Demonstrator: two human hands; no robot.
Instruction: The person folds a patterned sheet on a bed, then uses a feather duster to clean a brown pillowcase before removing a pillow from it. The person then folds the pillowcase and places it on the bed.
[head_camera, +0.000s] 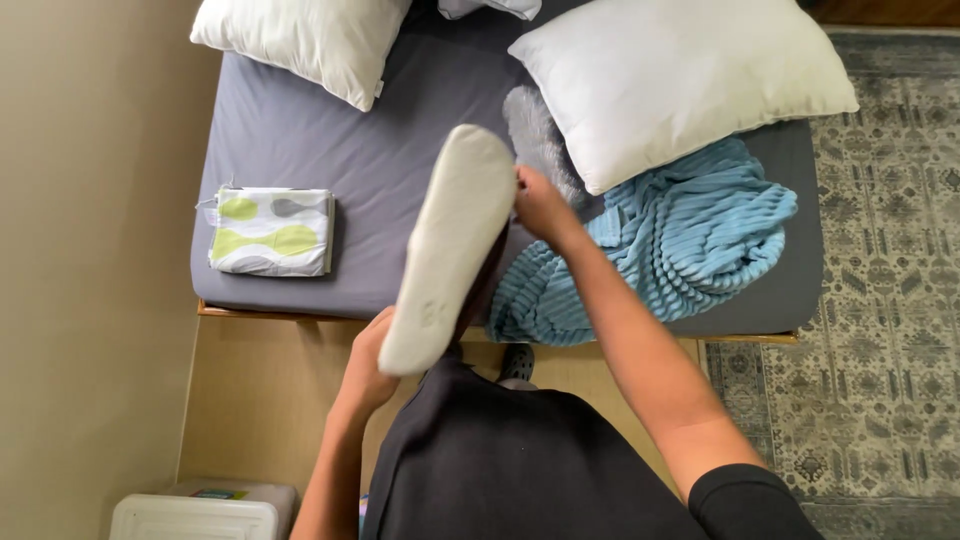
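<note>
Both hands grip one white pillow: the left hand (372, 352) closes on its near end, the right hand (538, 205) pinches its far end. This pillow (447, 245) stands on edge above the grey bed (300, 140). It seems uncovered; the folded patterned cover (271, 231) lies untouched beside, two more pillows (680, 80) at the head.

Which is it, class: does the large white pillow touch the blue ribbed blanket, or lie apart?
Touching. The head view shows the large white pillow overlapping the blue ribbed blanket, no gap.
</note>
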